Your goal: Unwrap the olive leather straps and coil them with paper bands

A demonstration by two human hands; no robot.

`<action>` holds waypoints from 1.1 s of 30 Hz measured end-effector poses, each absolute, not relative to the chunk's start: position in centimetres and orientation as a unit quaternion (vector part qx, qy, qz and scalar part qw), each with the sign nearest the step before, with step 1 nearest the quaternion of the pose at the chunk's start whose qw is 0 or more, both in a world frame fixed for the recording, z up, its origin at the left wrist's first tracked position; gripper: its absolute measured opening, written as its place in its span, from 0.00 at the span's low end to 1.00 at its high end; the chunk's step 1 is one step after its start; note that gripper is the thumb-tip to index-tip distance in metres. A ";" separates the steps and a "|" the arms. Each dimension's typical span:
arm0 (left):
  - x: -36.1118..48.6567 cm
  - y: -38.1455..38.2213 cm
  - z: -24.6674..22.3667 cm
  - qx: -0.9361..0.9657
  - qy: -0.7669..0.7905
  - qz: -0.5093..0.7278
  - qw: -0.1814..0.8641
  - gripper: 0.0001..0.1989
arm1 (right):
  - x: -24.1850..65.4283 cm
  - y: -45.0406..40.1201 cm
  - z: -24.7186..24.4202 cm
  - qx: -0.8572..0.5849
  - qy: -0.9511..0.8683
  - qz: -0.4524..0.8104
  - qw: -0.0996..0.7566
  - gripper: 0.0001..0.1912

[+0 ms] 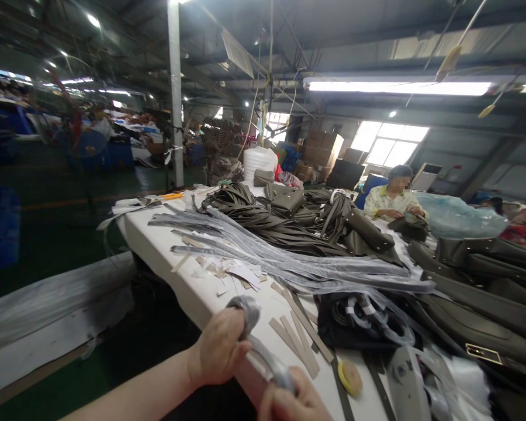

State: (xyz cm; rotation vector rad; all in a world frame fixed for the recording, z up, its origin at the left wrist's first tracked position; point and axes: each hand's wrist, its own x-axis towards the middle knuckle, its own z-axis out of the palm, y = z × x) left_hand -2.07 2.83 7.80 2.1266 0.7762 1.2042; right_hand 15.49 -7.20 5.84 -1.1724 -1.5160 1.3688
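Near the table's front edge, my left hand [219, 351] is closed around a looped grey strap in clear plastic wrap [263, 355]. The strap's loop pokes out above that fist. Lower down, my right hand [293, 400] pinches the same strap; part of this hand is cut off by the frame's bottom edge, and it is somewhat blurred. Just beyond the hands lie several flat beige strips [296, 339]. Long plastic-wrapped straps [263, 245] stretch across the white table [158, 245] behind them.
Dark olive straps [245, 213] and bags [469, 316] cover the table's back and right. Paper scraps [241, 275], coiled wrapped straps [368, 316], a yellow tape roll [349, 377] and a tape dispenser [407, 383] lie nearby. A co-worker [394, 199] sits across the table.
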 end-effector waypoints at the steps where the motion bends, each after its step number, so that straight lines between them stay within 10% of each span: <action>1: -2.1 2.9 7.2 0.819 0.283 0.412 0.283 0.24 | 16.6 -7.0 6.4 -0.486 -0.591 0.510 0.393 0.34; 5: -1.2 2.9 6.8 0.815 0.322 0.279 0.392 0.30 | 18.6 -5.9 7.5 -0.630 -0.606 0.219 0.433 0.15; 7: -0.6 2.7 7.4 0.742 0.351 0.236 0.521 0.32 | 17.9 -5.7 7.0 -0.625 -0.639 0.135 0.429 0.24; 13: 0.4 1.7 10.1 0.475 0.263 0.220 0.810 0.31 | 13.5 -5.3 3.6 -0.642 -0.601 0.272 0.390 0.14; 19: -0.1 4.3 9.5 0.643 0.273 0.476 0.534 0.25 | 11.6 -7.4 5.1 -0.469 -0.588 0.576 0.319 0.20; 24: -1.3 4.7 7.2 0.847 0.253 0.321 0.339 0.25 | 16.7 -7.5 7.2 -0.513 -0.547 0.501 0.432 0.25; 29: -0.9 4.5 7.8 0.734 0.352 0.213 0.541 0.34 | 20.1 -4.9 6.8 -0.667 -0.611 0.164 0.394 0.19; 33: -0.8 5.1 8.1 0.593 0.335 0.146 0.718 0.35 | 19.8 -4.5 5.5 -0.659 -0.620 0.135 0.403 0.19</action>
